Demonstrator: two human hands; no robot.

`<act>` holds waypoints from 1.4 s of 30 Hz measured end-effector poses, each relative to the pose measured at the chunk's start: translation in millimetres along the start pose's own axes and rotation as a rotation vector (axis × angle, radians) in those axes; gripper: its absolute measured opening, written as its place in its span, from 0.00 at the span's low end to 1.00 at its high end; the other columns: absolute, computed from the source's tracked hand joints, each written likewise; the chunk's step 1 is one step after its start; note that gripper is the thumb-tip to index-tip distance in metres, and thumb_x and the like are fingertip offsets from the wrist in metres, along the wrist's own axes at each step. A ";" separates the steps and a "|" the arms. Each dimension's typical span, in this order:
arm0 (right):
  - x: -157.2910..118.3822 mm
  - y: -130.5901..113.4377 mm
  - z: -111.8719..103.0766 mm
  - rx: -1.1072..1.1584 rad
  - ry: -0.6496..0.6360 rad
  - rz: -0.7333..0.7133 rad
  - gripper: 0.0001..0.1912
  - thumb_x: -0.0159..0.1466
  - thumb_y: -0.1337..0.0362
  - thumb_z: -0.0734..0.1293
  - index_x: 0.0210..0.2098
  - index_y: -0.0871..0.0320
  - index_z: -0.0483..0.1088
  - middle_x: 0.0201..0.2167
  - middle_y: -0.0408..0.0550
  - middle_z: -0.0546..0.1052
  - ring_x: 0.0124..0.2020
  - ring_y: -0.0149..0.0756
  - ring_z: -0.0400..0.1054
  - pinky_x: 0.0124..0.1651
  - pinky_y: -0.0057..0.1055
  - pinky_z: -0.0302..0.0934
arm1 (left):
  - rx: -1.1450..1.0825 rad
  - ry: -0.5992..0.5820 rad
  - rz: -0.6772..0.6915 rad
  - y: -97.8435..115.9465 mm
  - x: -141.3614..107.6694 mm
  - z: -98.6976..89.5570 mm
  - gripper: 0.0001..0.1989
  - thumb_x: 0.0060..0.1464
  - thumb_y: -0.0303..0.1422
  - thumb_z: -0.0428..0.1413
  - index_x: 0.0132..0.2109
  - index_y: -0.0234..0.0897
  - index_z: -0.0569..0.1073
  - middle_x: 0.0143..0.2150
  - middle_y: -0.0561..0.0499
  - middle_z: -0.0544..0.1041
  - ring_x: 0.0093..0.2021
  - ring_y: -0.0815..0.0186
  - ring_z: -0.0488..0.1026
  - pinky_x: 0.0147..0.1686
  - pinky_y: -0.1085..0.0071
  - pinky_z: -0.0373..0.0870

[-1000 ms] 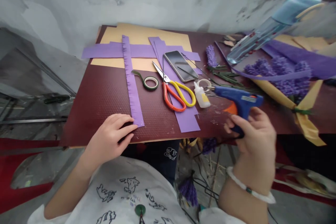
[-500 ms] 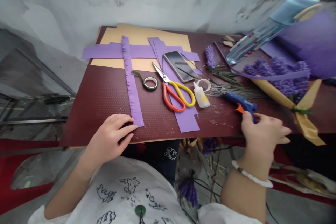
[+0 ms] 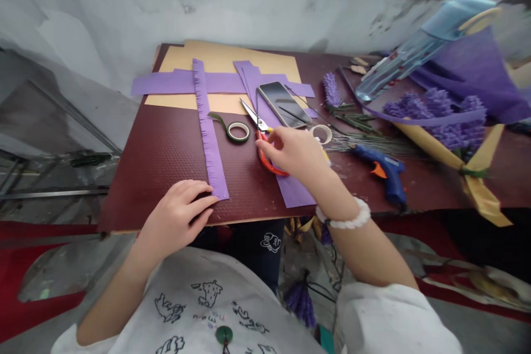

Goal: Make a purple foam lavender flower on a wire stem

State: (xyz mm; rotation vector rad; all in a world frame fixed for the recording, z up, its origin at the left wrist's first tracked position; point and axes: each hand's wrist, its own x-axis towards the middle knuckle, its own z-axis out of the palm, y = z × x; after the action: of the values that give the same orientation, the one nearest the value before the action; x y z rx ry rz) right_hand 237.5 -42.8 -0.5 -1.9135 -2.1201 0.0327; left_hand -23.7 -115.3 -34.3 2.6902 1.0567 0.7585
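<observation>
My left hand lies at the front edge of the table, its outstretched fingertips on the lower end of a fringed purple paper strip. Over the handles of the scissors hovers my right hand, thumb and forefinger slightly apart, with nothing visible between them. It covers the yellow handle and most of a white glue bottle. A thin dark stem crosses the scissors near those fingertips. Left of the scissors is a roll of dark green tape with its end loose. A phone lies behind my right hand.
A blue glue gun lies to the right, near several thin wires. Beyond are a wrapped lavender bouquet and a tilted blue water bottle. Tan paper lies under purple strips at the back.
My right hand has let go of the glue gun, leaving it on the table, and moved left over the scissors. My left hand stays in place on the fringed strip.
</observation>
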 end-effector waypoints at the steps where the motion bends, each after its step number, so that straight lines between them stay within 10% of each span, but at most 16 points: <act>1: 4.1 -6.8 2.6 -0.081 -0.054 0.052 0.18 0.63 0.51 0.63 0.32 0.60 0.72 0.29 0.53 0.77 0.31 0.43 0.70 0.31 0.33 0.55 | 0.002 0.001 0.000 0.2 -0.1 -0.2 0.11 0.58 0.25 0.53 0.47 0.36 0.76 0.49 0.45 0.76 0.51 0.60 0.70 0.54 0.59 0.67; 9: 2.0 -15.7 13.7 -0.225 -0.103 0.034 0.16 0.66 0.62 0.57 0.30 0.60 0.73 0.30 0.55 0.77 0.30 0.41 0.70 0.28 0.31 0.48 | 0.012 -0.010 0.004 -0.9 -0.5 1.8 0.12 0.58 0.26 0.53 0.48 0.36 0.75 0.50 0.46 0.75 0.51 0.60 0.69 0.55 0.59 0.66; 19: -64.6 -5.6 8.9 0.308 0.153 -0.324 0.16 0.69 0.58 0.58 0.26 0.57 0.64 0.21 0.43 0.70 0.21 0.29 0.62 0.28 0.25 0.54 | -0.162 0.031 -0.111 0.7 0.6 -2.0 0.11 0.59 0.27 0.53 0.46 0.38 0.77 0.49 0.46 0.76 0.51 0.63 0.72 0.54 0.63 0.68; 27: -83.6 7.4 3.4 0.193 0.049 -0.552 0.17 0.70 0.59 0.57 0.26 0.57 0.64 0.22 0.44 0.69 0.23 0.30 0.61 0.27 0.27 0.53 | -0.856 0.589 -0.612 -5.0 10.6 -7.9 0.24 0.58 0.40 0.56 0.60 0.40 0.67 0.52 0.43 0.77 0.43 0.62 0.79 0.50 0.60 0.74; 42: -92.0 33.2 8.0 0.018 0.099 -0.504 0.17 0.69 0.59 0.59 0.24 0.58 0.64 0.21 0.43 0.66 0.24 0.32 0.59 0.30 0.29 0.52 | -1.039 0.749 -0.615 1.8 15.3 -17.7 0.06 0.48 0.33 0.65 0.36 0.40 0.81 0.31 0.53 0.81 0.31 0.70 0.78 0.35 0.73 0.79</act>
State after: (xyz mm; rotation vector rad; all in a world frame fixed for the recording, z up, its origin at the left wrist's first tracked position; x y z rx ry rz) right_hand 275.3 -127.3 -32.9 -1.2914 -2.4514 -0.1421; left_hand -22.1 -107.1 -12.4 1.1383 1.0606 1.6095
